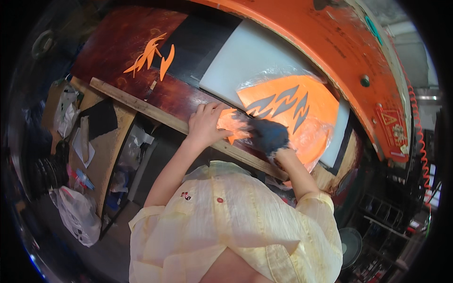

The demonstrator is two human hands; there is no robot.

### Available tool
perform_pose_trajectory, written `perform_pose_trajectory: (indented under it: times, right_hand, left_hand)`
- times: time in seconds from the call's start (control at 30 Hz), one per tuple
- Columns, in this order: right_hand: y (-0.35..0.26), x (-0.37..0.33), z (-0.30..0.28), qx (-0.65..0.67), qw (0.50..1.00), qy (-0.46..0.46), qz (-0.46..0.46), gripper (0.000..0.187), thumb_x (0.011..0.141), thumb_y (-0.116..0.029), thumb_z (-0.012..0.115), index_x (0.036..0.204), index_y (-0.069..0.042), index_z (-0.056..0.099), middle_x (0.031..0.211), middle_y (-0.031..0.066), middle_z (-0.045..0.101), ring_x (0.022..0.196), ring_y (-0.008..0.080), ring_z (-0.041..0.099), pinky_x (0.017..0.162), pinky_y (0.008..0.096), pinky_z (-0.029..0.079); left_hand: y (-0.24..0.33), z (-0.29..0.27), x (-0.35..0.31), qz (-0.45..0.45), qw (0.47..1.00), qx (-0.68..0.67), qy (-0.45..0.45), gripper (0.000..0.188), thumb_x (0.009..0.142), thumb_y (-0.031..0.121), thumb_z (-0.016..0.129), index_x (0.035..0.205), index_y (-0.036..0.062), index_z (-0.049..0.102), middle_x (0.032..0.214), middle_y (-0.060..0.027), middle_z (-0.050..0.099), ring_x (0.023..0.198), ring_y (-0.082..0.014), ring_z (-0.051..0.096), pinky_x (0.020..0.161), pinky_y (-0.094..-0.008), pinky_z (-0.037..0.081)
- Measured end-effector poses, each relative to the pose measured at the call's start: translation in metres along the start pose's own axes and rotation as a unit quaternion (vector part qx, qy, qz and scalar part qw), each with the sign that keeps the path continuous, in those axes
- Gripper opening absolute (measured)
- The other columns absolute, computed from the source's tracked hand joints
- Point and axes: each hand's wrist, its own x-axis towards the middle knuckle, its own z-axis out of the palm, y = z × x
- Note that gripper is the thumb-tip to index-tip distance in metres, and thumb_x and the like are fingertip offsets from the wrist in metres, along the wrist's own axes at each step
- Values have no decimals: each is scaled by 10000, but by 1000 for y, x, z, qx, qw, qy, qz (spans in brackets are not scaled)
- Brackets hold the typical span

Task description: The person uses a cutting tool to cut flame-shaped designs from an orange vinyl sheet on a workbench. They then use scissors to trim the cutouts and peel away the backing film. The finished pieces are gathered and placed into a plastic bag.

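My bare left hand (204, 126) grips a small orange flame-edged sheet piece (229, 123) at the front of the work table, fingers over its top and thumb at its lower edge. My right hand (270, 136), in a dark blue-grey glove, is at the piece's right side. Motion smears its fingers, so their grip cannot be made out. Just beyond the glove lies a larger orange sheet (278, 89) with flame-shaped openings, partly covered by clear plastic film (314, 134). It rests on a thick white board (236, 59).
Several loose orange flame-shaped cutouts (150, 52) lie on the reddish-brown tabletop (118, 35) at the far left. A wooden strip (137, 104) edges the table's front. A large orange machine beam (330, 37) spans the back and right. A side shelf (106, 151) with plastic bags stands at left.
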Motion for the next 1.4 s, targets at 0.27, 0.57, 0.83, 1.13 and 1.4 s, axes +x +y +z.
perform_pose_trajectory:
  times: [0.27,0.57,0.83,1.13,1.4]
  right_hand:
    - [111,13,-44,-41,962,203,178,335,819,-197,622,1140,-105,600,1120,142,616,1029,313,595,877,392,471]
    - [45,-39,-46,153,922,343,-98,292,756,-68,709,1029,-8,623,968,149,649,887,290,633,784,349,497]
    - [-5,-13,29,111,993,43,20,383,778,-308,629,1097,-103,579,1060,169,591,946,346,597,781,428,488]
    - [-29,18,60,100,989,111,-18,320,760,-308,635,1010,-108,626,990,146,615,908,334,601,774,425,491]
    - [-18,54,73,254,949,94,-164,242,816,-259,573,968,-83,638,934,112,646,925,306,585,797,402,461]
  left_hand:
    - [45,16,8,-77,988,130,-22,927,570,484,800,1322,78,441,1212,-93,452,1126,-245,403,796,-433,393]
    - [19,13,28,44,993,29,-108,732,585,306,817,1222,116,511,1096,-88,495,1062,-281,505,848,-409,456]
    - [1,-11,34,75,987,56,-134,598,640,195,788,1179,117,542,1097,-108,534,1030,-297,540,846,-408,463]
    - [-6,-25,29,71,990,-21,-123,527,647,228,765,1107,95,542,1082,-114,545,1053,-312,515,855,-412,450]
    - [6,-14,8,83,992,46,-80,605,662,165,713,1216,102,477,1114,-92,538,1056,-291,506,857,-404,449]
